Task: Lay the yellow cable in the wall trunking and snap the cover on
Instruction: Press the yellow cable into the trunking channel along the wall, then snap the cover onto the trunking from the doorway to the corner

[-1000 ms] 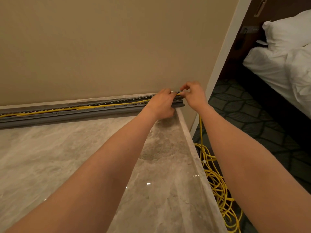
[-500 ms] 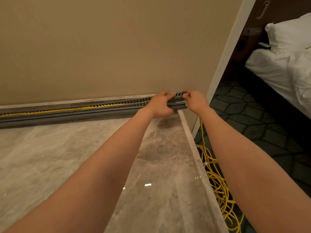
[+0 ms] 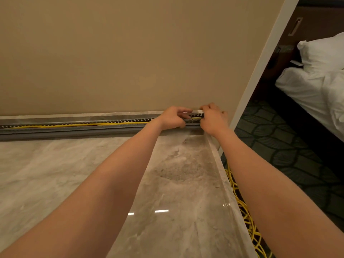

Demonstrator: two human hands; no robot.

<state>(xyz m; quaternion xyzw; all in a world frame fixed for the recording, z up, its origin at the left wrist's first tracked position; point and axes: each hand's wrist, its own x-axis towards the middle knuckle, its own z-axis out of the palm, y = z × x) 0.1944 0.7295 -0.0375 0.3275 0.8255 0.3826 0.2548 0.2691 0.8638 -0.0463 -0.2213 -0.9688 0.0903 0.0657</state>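
A grey slotted trunking [image 3: 78, 129] runs along the foot of the beige wall at the back of a marble top [image 3: 55, 174]. The yellow cable [image 3: 74, 124] lies inside its open channel from the left edge to my hands. At the trunking's right end, my left hand [image 3: 172, 117] and my right hand [image 3: 213, 119] sit close together, fingers curled over the channel and pressing on the cable there. A short bit of yellow shows between them. No cover is in sight.
The marble top ends at a right edge [image 3: 221, 164]. Beyond it a loose pile of yellow cable [image 3: 243, 211] lies on the dark patterned carpet [image 3: 279, 146]. A white door frame [image 3: 260, 62] and a bed with white linen [image 3: 316, 81] are to the right.
Both hands have dropped from pinching the cable above the trunking's end to pressing down on the channel. The cable now lies lower in the trunking near my hands.
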